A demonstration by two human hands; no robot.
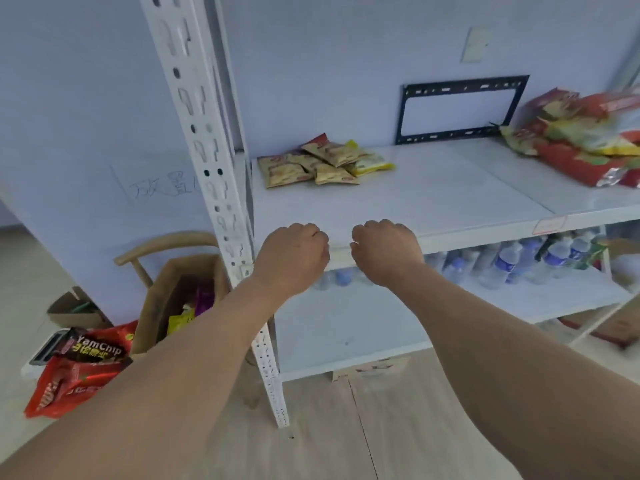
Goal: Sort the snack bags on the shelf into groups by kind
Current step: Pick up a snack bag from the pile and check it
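hands, left (292,252) and right (386,247), curled empty; small yellow snack bags (320,164) heaped on shelf (433,199).

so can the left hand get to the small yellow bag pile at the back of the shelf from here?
Probably yes. The left hand sits curled at the shelf front edge, and only bare shelf lies between it and the small yellow bags.

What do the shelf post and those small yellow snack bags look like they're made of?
Post: likely white painted steel, given the punched slots and thin angled section. Snack bags: probably printed plastic film with a slight gloss; they look soft, crinkled and seam-sealed.
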